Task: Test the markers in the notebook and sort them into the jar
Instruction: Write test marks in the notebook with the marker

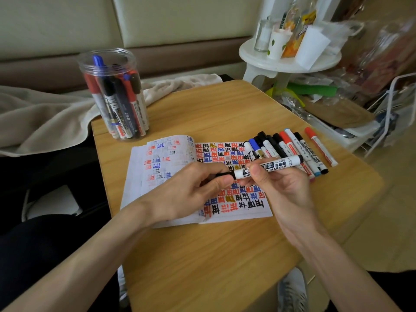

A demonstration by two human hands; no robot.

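Note:
Both hands hold one white whiteboard marker (273, 165) level over the open notebook (180, 176). My left hand (195, 188) grips its black cap end at the left. My right hand (281, 188) pinches the white barrel near the middle. The notebook's right page is covered with red, blue and black test marks. A row of several capped markers (292, 149) lies on the table to the right of the notebook. A clear plastic jar (113, 95) stands at the table's back left corner, with several markers upright inside.
The small wooden table (202, 255) has a beige blanket (33, 115) at its left and back. A white round stool (290, 59) with bottles and a cup stands at the back right. A white wire rack (394, 113) and clutter fill the right side.

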